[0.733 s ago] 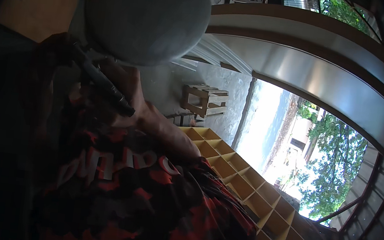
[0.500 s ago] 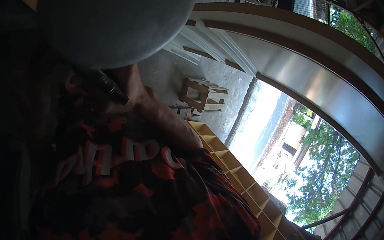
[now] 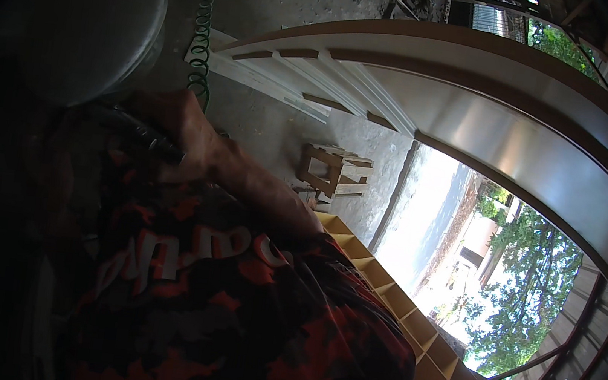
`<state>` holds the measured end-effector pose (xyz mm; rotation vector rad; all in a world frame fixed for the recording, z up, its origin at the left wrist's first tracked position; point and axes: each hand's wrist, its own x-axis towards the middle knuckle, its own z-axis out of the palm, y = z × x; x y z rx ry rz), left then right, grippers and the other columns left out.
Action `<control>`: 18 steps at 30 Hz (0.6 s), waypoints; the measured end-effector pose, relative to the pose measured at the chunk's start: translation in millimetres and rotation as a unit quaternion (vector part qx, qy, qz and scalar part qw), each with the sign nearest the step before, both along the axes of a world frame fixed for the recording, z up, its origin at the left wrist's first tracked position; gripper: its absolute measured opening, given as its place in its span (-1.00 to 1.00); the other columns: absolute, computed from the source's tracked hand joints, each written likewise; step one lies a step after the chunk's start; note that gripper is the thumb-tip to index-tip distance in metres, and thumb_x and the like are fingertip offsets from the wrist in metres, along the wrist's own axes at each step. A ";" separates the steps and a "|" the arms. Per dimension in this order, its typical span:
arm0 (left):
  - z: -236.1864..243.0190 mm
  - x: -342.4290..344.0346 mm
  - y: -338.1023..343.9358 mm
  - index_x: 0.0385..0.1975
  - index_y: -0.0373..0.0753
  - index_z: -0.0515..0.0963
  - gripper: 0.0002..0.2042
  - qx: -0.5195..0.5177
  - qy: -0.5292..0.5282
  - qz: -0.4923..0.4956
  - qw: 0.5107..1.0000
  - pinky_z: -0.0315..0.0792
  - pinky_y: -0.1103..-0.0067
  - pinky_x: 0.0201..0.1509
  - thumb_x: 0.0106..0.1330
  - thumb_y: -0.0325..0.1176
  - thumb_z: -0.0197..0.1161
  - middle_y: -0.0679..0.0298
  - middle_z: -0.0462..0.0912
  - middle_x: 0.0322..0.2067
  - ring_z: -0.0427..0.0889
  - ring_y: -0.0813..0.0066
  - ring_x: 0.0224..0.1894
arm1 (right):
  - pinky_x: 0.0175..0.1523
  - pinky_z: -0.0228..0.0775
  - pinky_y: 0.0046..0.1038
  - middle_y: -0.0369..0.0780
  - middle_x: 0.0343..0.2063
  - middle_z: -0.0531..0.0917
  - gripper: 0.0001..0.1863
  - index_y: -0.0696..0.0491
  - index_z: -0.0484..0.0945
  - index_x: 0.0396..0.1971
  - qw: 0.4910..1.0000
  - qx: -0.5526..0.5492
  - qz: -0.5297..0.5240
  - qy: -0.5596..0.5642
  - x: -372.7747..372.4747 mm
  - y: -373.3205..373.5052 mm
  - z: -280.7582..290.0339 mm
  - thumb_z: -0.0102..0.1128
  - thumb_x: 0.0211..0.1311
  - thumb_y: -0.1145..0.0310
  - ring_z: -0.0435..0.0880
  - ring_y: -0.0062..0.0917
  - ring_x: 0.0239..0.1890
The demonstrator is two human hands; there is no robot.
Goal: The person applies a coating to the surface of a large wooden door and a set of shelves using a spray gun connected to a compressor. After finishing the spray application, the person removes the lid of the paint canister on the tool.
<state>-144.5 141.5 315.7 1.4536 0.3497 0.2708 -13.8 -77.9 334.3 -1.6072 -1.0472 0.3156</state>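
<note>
My right hand (image 3: 179, 121) is closed around a dark cylindrical part (image 3: 147, 136) in front of my chest. Just beyond it, at the upper left, is a large round grey piece (image 3: 97, 20) with a smooth top and a paler rim. The two look like parts of one hand-held tool, but its exact kind does not show. Deep shade covers the left side, where a dim reddish shape may be my left hand or arm; its fingers cannot be made out.
A green coiled hose (image 3: 200, 48) hangs beyond my right hand. A long pale cabinet-like piece with brown edges (image 3: 535, 165) spans the upper right. A small slatted wooden stool (image 3: 336, 171) stands on the concrete floor, and a yellow gridded frame (image 3: 393, 296) lies to the right.
The round grey piece has shifted left and looks smaller and more tilted, uncovering the green hose and floor. My right hand keeps its grip, slightly farther left.
</note>
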 end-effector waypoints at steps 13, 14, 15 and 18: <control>-2.7 18.0 2.7 0.13 -0.36 0.69 -0.72 0.238 0.029 -0.020 0.971 0.56 0.44 0.18 0.53 -0.38 0.34 0.16 0.79 -0.04 0.71 0.43 0.03 | -0.21 0.60 -0.27 -0.08 -0.38 0.76 -0.61 0.21 0.70 -0.13 1.000 0.010 -0.005 0.021 5.5 -5.9 0.6 0.47 -0.04 0.45 0.81 -0.21 -0.32; -8.5 9.5 -1.1 0.06 -0.37 0.69 -0.74 0.236 0.037 0.037 0.970 0.55 0.45 0.10 0.58 -0.33 0.24 0.15 0.78 -0.09 0.69 0.44 -0.04 | -0.22 0.60 -0.27 -0.08 -0.36 0.76 -0.62 0.21 0.70 -0.14 0.999 -0.001 0.025 0.037 7.1 -5.4 11.9 0.46 -0.04 0.45 0.82 -0.22 -0.32; -10.9 21.4 -2.6 0.03 -0.37 0.69 -0.74 0.233 0.033 0.049 0.971 0.55 0.46 0.07 0.61 -0.30 0.19 0.15 0.77 -0.11 0.69 0.44 -0.07 | -0.22 0.60 -0.28 -0.07 -0.34 0.77 -0.63 0.21 0.70 -0.15 0.998 -0.018 0.031 0.056 9.9 -10.8 16.4 0.45 -0.03 0.45 0.82 -0.24 -0.32; 18.6 32.2 -10.2 -0.03 -0.39 0.70 -0.73 0.097 0.055 -0.002 0.994 0.54 0.48 -0.01 0.60 -0.30 0.20 0.19 0.77 -0.16 0.67 0.49 -0.12 | -0.22 0.60 -0.29 -0.08 -0.32 0.77 -0.66 0.21 0.71 -0.18 0.998 0.027 0.012 0.058 12.2 -11.4 27.0 0.44 -0.03 0.46 0.82 -0.25 -0.32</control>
